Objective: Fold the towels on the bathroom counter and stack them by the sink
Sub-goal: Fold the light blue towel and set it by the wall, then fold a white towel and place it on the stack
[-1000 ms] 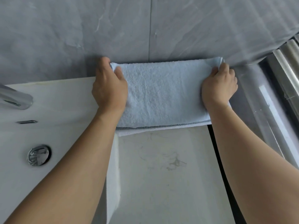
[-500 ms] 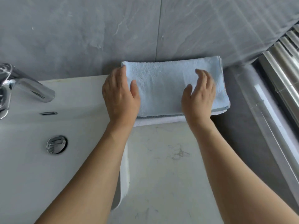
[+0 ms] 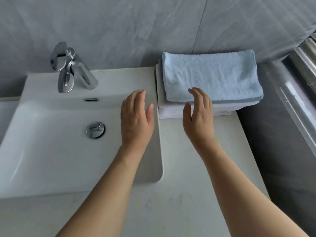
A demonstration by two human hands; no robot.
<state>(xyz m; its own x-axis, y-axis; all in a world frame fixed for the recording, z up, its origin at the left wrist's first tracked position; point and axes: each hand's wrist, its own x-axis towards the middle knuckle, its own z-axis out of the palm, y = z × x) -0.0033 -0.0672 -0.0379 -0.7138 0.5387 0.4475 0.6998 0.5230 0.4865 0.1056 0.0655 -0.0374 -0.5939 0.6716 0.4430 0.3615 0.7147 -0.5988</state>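
Pale stone tabletop (image 3: pixel 196 168) fills the near field, crossed by two bare forearms reaching forward. Left hand (image 3: pixel 136 120) hovers palm-down above the right rim of the white sink (image 3: pixel 42 142), its grip spread with fingers straight and close together, holding nothing. Right hand (image 3: pixel 198 120) hangs just in front of the towel stack, tilted thumb-side inward, its grip likewise spread and empty; whether the fingertips (image 3: pixel 194 90) brush the top towel cannot be told. Beyond the hands, at the back of the tabletop against the grey tiled wall (image 3: pixel 119 23) and just beside the sink, lies the stack: a light-blue towel (image 3: pixel 212 74) folded flat on a white towel (image 3: pixel 172 111), edges roughly aligned, the white one showing at the front and left. Terry cloth of this kind is judged light, soft and limp, neither slippery nor fragile; a folded stack is best taken at both short ends with thumb above and fingers beneath, so the layers do not slide apart. Farther left stands a chrome faucet (image 3: pixel 71 69), with the drain plug (image 3: pixel 95 130) in the basin below
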